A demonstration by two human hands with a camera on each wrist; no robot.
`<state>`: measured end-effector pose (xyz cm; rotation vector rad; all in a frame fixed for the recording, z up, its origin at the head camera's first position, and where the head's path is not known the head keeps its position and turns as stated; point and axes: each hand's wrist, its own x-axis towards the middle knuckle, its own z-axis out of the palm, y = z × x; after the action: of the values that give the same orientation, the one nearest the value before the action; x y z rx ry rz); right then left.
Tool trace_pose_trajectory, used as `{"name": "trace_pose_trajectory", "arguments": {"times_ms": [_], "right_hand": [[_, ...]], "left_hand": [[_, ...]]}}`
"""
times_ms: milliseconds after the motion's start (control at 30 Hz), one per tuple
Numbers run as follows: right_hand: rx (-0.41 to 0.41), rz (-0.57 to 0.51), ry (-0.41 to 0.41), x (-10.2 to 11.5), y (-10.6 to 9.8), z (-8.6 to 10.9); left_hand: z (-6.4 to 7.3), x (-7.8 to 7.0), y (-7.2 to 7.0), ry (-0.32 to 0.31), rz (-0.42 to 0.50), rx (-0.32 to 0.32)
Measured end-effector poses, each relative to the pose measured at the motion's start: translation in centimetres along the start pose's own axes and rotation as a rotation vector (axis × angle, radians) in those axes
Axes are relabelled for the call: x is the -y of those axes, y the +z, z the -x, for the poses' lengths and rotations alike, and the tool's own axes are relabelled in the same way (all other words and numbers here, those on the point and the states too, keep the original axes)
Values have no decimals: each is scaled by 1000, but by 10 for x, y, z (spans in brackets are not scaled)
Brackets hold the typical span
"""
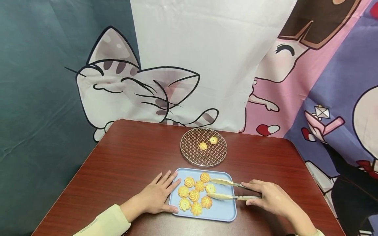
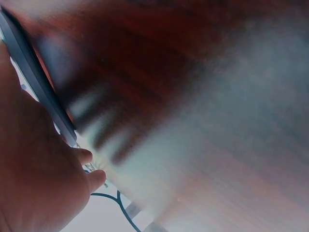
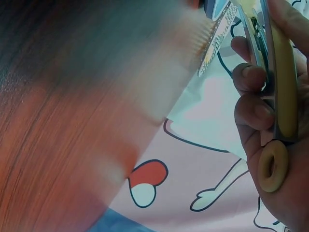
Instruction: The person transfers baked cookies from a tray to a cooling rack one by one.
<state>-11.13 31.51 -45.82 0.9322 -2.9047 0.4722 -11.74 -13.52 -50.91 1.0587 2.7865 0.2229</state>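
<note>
My left hand (image 1: 155,196) lies with spread fingers at the left edge of a light blue tray (image 1: 227,211), thumb and fingertips over its rim. Several golden piped butter cookies (image 1: 199,186) lie on the tray's left and middle part. From the right, my right hand (image 1: 274,198) grips metal tongs with cream tips (image 1: 221,196). The tongs' arms stand apart. A round cookie (image 1: 210,188) lies between the tips; I cannot tell whether they touch it. In the right wrist view, fingers curl round the tongs' yellowish handle (image 3: 285,82), with a ring at its end.
Behind the tray stands a round wire cooling rack (image 1: 193,157) bearing two cookies (image 1: 203,146). Both rest on a reddish-brown wooden table (image 1: 133,154). A cartoon-printed cloth (image 1: 177,39) hangs past the table's far edge.
</note>
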Motion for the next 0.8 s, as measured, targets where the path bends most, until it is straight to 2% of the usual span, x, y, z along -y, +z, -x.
{"name": "trace_pose_trajectory", "arguments": {"times_ms": [200, 567, 800], "right_hand": [[0, -22, -9, 0, 1, -1], [-10, -32, -19, -1, 2, -1], [-67, -15, -48, -2, -2, 1]], "left_hand": [[0, 2, 3, 3, -27, -15], [-1, 1, -1, -6, -31, 11], [-1, 2, 3, 8, -18, -21]]}}
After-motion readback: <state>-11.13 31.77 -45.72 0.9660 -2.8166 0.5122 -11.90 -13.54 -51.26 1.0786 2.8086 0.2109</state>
